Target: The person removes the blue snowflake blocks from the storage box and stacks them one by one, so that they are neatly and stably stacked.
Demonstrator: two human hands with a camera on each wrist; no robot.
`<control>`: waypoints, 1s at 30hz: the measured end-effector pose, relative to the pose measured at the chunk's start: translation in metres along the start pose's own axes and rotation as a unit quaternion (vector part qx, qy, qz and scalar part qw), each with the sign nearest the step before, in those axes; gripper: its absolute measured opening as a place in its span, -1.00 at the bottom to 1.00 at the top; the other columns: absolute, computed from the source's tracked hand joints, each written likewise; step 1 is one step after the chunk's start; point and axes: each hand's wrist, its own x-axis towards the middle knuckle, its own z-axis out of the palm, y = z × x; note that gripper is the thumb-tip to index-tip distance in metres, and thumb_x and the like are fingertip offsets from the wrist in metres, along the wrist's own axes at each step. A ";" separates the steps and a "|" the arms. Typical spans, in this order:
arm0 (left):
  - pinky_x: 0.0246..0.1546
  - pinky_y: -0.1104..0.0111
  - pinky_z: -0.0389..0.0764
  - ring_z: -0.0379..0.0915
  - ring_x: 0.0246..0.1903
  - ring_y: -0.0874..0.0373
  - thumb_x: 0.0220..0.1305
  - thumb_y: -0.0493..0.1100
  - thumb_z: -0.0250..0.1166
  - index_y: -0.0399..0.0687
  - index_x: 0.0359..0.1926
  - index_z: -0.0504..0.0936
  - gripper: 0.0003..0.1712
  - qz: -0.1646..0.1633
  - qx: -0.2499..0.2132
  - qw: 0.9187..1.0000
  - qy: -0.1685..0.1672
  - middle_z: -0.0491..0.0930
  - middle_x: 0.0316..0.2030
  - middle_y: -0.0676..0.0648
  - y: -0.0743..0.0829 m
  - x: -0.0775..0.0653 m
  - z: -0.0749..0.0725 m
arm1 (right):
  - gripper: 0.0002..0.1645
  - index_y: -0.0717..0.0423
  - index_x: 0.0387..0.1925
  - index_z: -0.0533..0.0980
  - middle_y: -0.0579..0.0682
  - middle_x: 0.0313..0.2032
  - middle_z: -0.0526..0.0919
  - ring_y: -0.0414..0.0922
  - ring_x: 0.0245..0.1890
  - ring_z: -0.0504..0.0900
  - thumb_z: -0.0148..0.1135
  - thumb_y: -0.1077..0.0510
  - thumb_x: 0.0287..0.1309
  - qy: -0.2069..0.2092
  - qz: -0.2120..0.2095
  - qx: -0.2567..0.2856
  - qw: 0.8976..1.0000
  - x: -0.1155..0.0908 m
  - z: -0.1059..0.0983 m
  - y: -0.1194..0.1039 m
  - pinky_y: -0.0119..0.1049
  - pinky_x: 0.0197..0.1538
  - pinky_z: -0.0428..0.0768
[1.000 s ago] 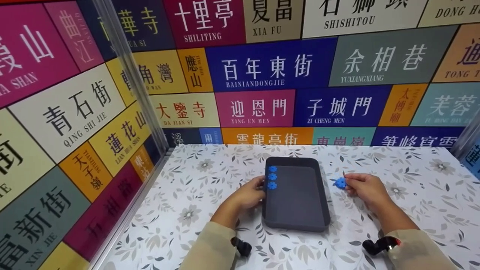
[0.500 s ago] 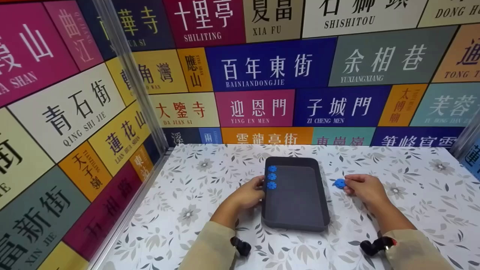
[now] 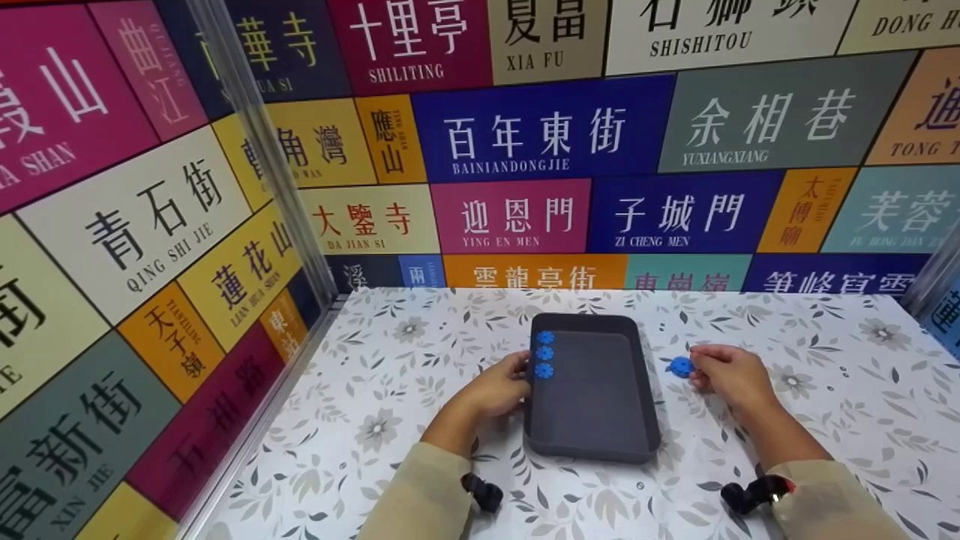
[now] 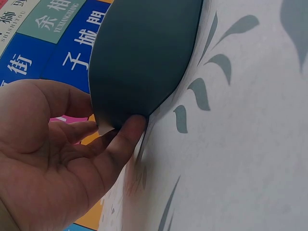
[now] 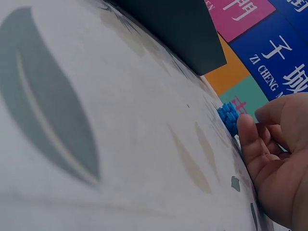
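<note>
A dark grey rectangular tray (image 3: 591, 452) lies on the table. Inside it, along its left wall, three blue snowflake discs (image 3: 544, 370) form a column. My left hand (image 3: 499, 388) grips the tray's left side; in the left wrist view the thumb (image 4: 130, 137) lies against the wall and the fingers curl at the edge. To the right of the tray, a small cluster of blue snowflake discs (image 3: 680, 367) sits at my right hand (image 3: 736, 380), which pinches at it with thumb and forefinger. The right wrist view shows the cluster (image 5: 227, 118) at the thumb tip, the curled fingers partly hidden behind.
The table (image 3: 375, 480) has a white cover printed with grey leaves and flowers. Behind it and at the left stand walls of coloured name panels (image 3: 544, 131). A clear-edged vertical strip (image 3: 266, 150) marks the left corner. Each wrist wears a black camera (image 3: 484, 493).
The right hand's fingertips shift slightly at the blue cluster, which stays almost in place. The left hand, the tray and its discs have not moved.
</note>
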 end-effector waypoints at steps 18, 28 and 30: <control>0.34 -0.12 0.65 0.34 0.53 -0.23 0.27 -0.40 0.15 -0.22 0.65 0.19 -0.10 0.008 -0.020 1.000 -0.008 0.33 0.57 -0.33 0.001 -0.001 0.001 | -0.55 0.27 0.16 0.66 -0.20 -0.32 0.72 -0.30 -0.37 0.68 0.35 0.02 0.45 -0.031 -0.076 0.052 0.995 -0.024 0.033 -0.035 -0.41 -0.27 0.76; 0.33 -0.11 0.66 0.33 0.54 -0.24 0.24 -0.42 0.14 -0.24 0.66 0.17 -0.07 0.007 -0.020 1.000 -0.008 0.32 0.57 -0.35 0.000 0.000 0.001 | -0.54 0.31 0.17 0.64 -0.16 -0.37 0.69 -0.24 -0.40 0.66 0.35 0.04 0.45 -0.047 -0.079 0.048 0.995 -0.035 0.053 -0.047 -0.38 -0.28 0.74; 0.32 -0.11 0.67 0.34 0.53 -0.24 0.25 -0.42 0.15 -0.23 0.66 0.18 -0.08 0.007 -0.016 1.000 -0.008 0.32 0.57 -0.34 0.001 0.000 0.001 | -0.59 0.25 0.14 0.67 -0.13 -0.35 0.69 -0.22 -0.40 0.66 0.36 0.04 0.45 -0.055 -0.079 0.051 0.994 -0.038 0.058 -0.049 -0.38 -0.28 0.74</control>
